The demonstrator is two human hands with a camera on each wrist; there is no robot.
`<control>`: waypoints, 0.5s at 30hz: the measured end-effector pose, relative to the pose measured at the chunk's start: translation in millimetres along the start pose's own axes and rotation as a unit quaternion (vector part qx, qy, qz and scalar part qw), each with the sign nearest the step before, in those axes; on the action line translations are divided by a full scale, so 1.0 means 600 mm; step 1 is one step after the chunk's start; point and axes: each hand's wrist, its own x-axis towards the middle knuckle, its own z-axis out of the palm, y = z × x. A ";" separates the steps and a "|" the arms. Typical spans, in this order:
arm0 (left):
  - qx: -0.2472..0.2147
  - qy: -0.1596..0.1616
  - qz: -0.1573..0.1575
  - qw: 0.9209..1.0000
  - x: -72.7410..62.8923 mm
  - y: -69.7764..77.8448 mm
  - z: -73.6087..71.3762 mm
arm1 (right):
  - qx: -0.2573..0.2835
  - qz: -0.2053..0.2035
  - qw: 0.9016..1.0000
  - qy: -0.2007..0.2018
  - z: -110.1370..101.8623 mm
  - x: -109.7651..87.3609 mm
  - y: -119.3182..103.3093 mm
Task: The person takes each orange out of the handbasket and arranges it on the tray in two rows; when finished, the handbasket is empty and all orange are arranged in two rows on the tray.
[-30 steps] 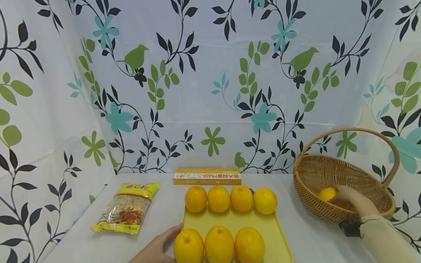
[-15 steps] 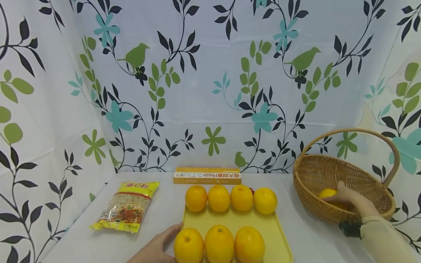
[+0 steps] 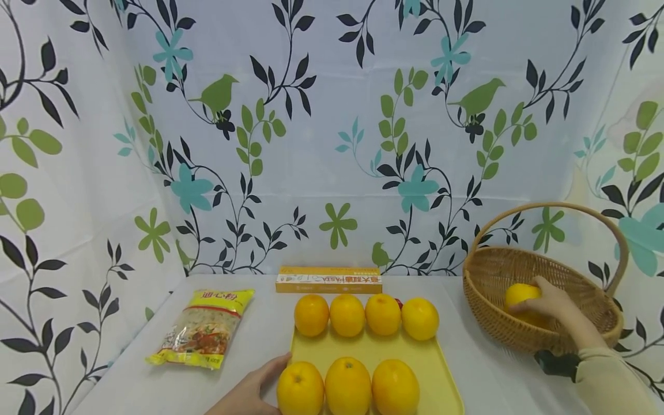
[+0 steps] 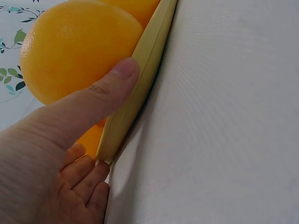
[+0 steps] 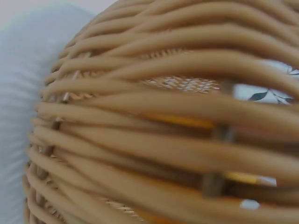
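On the right, my right hand (image 3: 551,300) reaches into the wicker basket (image 3: 482,288) and grips an orange (image 3: 520,294), fingers and thumb round it. More orange fruit (image 3: 536,319) shows below that one. In the right wrist view the basket's weave (image 5: 140,102) fills the picture and hides the hand. My left hand (image 3: 251,389) holds the left edge of a yellow tray (image 3: 438,380); in the left wrist view its thumb (image 4: 124,70) lies on the rim and its fingers curl at the edge. Two rows of oranges (image 3: 347,386) sit on the tray.
A bag of dry food (image 3: 202,328) lies on the white table at the left. Behind the tray is an orange pasta box (image 3: 329,280), with a small red thing (image 3: 398,302) partly hidden by the oranges. The basket's tall handle (image 3: 550,204) arches over it. Patterned cloth hangs behind.
My right hand has closed round the orange and raised it slightly inside the basket, so more of it shows. The left hand stays at the tray's edge.
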 end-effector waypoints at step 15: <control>0.018 -0.004 0.012 1.000 0.000 -0.002 -0.005 | 0.014 -0.097 0.981 0.167 -0.004 -0.045 -0.086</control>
